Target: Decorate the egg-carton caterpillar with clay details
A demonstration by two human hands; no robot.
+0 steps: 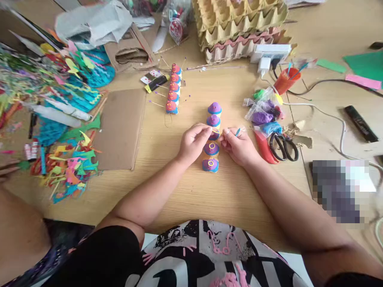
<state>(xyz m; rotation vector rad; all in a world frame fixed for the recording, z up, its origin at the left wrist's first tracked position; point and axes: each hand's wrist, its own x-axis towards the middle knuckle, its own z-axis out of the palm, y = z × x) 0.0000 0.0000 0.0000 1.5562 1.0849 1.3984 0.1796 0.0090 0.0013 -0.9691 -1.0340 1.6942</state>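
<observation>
A row of egg-carton cups covered in purple and blue clay runs away from me on the table. Thin yellow rings lie on the two nearest cups. Over the middle cup, my left hand pinches a thin yellow strand at its fingertips. Close by on the right, my right hand is closed around a thin tool with a blue tip; its fingertips are near the same cup. Exactly what lies between the right fingertips is too small to make out.
A second row of red and blue cups with sticks stands behind left. Cardboard and paper scraps lie left, near another person's hand. Scissors, bagged clay, an orange cup and cables are right; egg trays stand behind.
</observation>
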